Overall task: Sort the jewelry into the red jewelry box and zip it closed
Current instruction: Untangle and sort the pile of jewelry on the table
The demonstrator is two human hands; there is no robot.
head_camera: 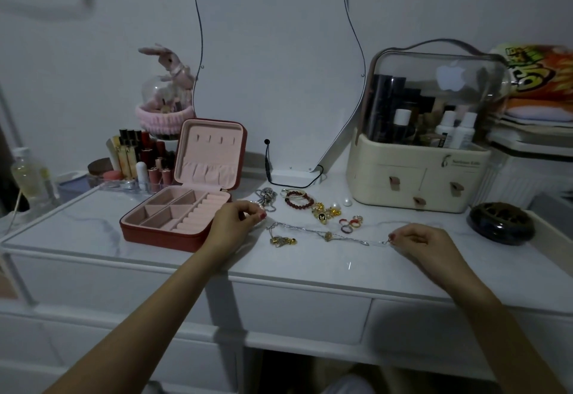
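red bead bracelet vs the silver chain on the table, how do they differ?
The bead bracelet is a closed loop of dark red beads; the silver chain is thin metal, stretched out in a line. The bracelet lies untouched; the right hand pinches the chain's end. Both are outside the open red jewelry box, on the tabletop.

Bare desk [310, 269] lies open before my arms, while the open red jewelry box [178, 217] blocks my left and scattered rings [352, 223] crowd behind.

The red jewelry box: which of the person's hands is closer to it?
Left. The left hand sits right beside the red jewelry box's right edge, while the right hand is far off to the right, pinching the silver chain.
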